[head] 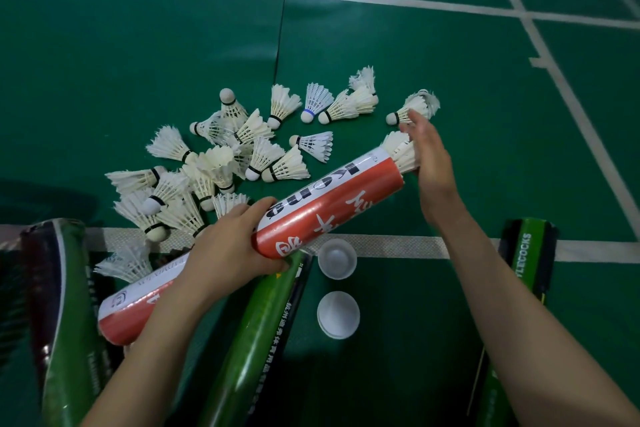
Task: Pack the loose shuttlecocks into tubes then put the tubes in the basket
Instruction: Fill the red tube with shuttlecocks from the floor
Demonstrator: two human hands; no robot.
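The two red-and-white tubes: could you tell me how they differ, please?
The held red-and-white tube is lifted and tilted, gripped at its near end by the left hand; the floor tube lies low beneath that forearm. The held tube's far end shows shuttlecock feathers; the floor tube shows none, though one end is hidden. Both are red-and-white.

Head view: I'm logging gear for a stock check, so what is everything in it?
loose shuttlecocks: roughly two dozen, white, heaped on floor ahead
held tube: one, red and white, white feathers at far mouth
second tube: one, red and white, floor under left forearm
green tubes: at least three, floor near person
caps: two, white, floor between arms
court floor: green, white lines
left hand: grips held tube's near end
right hand: open, at far mouth
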